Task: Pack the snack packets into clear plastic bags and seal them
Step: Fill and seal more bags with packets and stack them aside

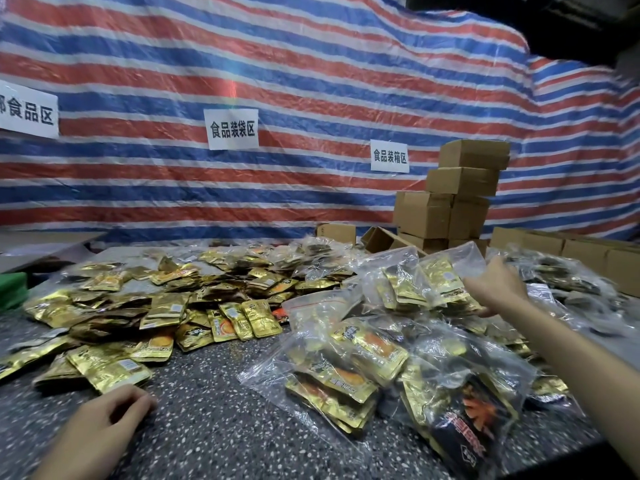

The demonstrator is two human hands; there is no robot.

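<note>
Loose gold snack packets heaped at 8 o'clock on the counter. Filled clear bags piled at 5 o'clock. Left hand resting at 7 o'clock, fingers softly curled, holding nothing. Right hand at 3 o'clock on a stuffed bag, maybe pinching it, hard to tell. Best to press the zip strip flat from end to end, then set it gently on the pile.

head cam | above table edge | facing forward-down toward tarp | near
</note>
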